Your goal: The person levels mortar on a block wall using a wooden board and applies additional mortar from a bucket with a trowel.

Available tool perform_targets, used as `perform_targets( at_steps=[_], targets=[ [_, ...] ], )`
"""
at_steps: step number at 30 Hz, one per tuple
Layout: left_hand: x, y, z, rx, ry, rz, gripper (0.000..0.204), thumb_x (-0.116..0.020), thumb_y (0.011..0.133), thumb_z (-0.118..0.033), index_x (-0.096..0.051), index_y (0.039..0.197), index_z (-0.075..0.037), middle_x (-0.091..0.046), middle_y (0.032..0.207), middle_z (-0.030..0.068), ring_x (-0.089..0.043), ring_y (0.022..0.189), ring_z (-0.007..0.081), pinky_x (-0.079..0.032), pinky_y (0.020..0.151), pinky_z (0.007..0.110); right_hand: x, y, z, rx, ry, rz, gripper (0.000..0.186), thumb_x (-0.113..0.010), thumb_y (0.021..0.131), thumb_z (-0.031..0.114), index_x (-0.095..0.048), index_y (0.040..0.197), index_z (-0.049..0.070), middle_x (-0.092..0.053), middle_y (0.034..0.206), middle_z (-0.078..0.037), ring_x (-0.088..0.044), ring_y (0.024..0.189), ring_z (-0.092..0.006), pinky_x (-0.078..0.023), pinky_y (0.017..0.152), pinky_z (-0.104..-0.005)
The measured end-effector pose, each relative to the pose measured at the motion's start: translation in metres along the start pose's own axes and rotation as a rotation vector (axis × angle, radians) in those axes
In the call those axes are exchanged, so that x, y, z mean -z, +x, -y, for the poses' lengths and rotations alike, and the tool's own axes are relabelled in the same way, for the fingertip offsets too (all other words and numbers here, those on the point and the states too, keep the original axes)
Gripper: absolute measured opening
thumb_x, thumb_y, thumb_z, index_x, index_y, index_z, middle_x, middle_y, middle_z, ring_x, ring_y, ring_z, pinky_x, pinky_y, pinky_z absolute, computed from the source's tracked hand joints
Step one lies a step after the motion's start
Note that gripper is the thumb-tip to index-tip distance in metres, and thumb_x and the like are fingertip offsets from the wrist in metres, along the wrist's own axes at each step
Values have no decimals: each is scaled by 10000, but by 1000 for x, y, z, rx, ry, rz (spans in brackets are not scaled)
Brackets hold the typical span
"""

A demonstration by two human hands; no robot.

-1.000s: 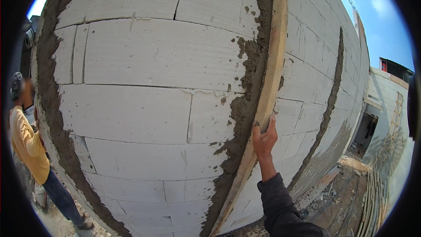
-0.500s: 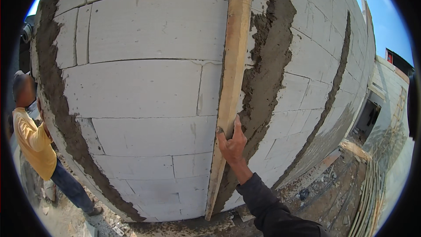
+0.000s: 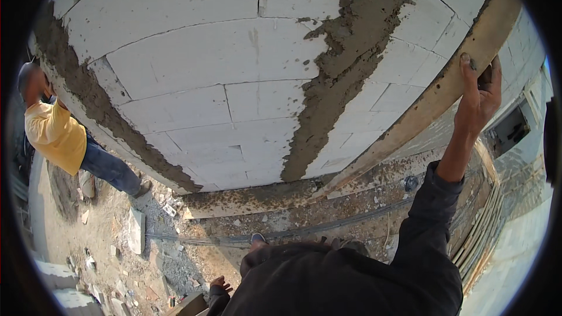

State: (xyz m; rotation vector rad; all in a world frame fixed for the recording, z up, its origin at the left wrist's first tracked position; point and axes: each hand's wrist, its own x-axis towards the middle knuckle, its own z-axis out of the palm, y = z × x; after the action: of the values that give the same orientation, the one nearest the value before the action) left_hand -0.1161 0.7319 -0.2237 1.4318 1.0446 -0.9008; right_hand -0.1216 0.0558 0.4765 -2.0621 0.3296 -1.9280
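My right hand [image 3: 480, 96] is raised at the right, its fingers closed around the edge of a long wooden board [image 3: 493, 22]. The board slants from the upper right down to the foot of a pale block wall [image 3: 187, 52]. A wide, rough strip of wet mortar [image 3: 345, 70] runs down the wall left of the board. Low in the picture my left hand [image 3: 220, 284] is empty, with its fingers apart, beside my dark sleeve.
At the left wall corner, by another mortar strip [image 3: 96, 99], stands a person in a yellow shirt [image 3: 55, 131]. Rubble, a pale slab [image 3: 136, 231] and thin rods [image 3: 216, 239] lie on the ground. Long poles [image 3: 483, 228] lie at the right, near an opening [image 3: 508, 131].
The board, held in my right hand, has moved right from left of the wide mortar strip to its right and now slants. The view has tipped down, bringing my left hand into sight.
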Motion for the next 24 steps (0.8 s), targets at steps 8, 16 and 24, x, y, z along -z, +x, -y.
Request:
perform_targets(
  at_steps=[8,16,24],
  targets=[
    [-85,-19,77,-111,-99,112,409,-646,994,-254,-571,1365,-97,-562,1206,116,-627,969,351,-617,766,600,119,48,-134,-122,-63,75,597,-764,927,178,-541,1428,-57,-714,1204,-164,-677,1068,-186,-511,976,-303],
    [-150,-95,177,-62,-94,77,487,-682,978,-209,-549,1430,-89,-562,1401,160,-654,1062,417,-616,748,564,162,-35,-352,-164,-159,186,498,-737,970,197,-574,1378,-38,-717,1159,-120,-665,1031,-165,-525,894,-294],
    [-112,-135,249,17,-40,15,507,-677,984,-257,-522,1452,-137,-543,1432,137,-653,1051,413,-607,746,581,174,-37,-410,-475,28,312,482,-699,1001,252,-574,1404,18,-704,1200,-118,-641,1107,-164,-497,967,-328]
  ],
)
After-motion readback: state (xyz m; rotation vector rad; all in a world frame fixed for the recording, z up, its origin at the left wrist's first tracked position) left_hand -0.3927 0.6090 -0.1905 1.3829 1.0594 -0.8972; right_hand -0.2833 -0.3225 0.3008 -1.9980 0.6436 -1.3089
